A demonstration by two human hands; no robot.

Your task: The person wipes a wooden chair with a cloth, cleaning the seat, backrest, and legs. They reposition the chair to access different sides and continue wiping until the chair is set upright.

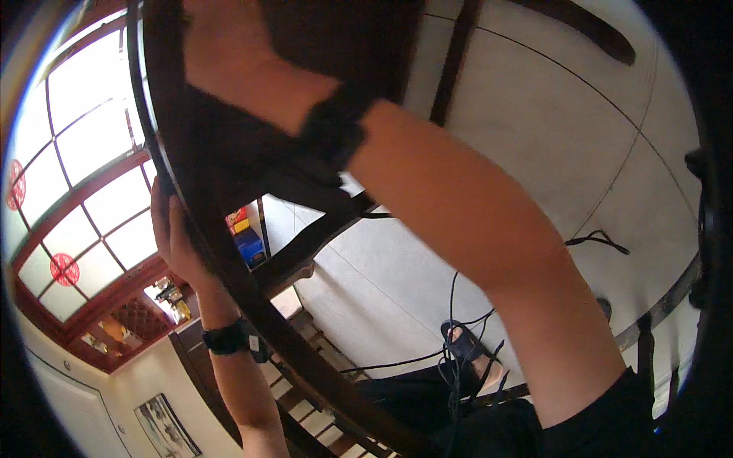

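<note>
A long, curved, dark wooden rim, apparently a piece of furniture, runs from the upper left to the bottom. My left hand lies against its outer side, fingers along the edge and partly hidden by it. A black band with a small box is on that wrist. My right arm crosses the view from the lower right, a black band on its wrist too. My right hand is blurred beside the dark wood at the top; its fingers are hidden in shadow. Below it, a dark wooden brace joins the rim.
Black cables hang and trail near a sandaled foot on the pale tiled floor. A red, yellow and blue box shows beyond the brace. Slatted wooden furniture stands at the bottom. Paned windows fill the left.
</note>
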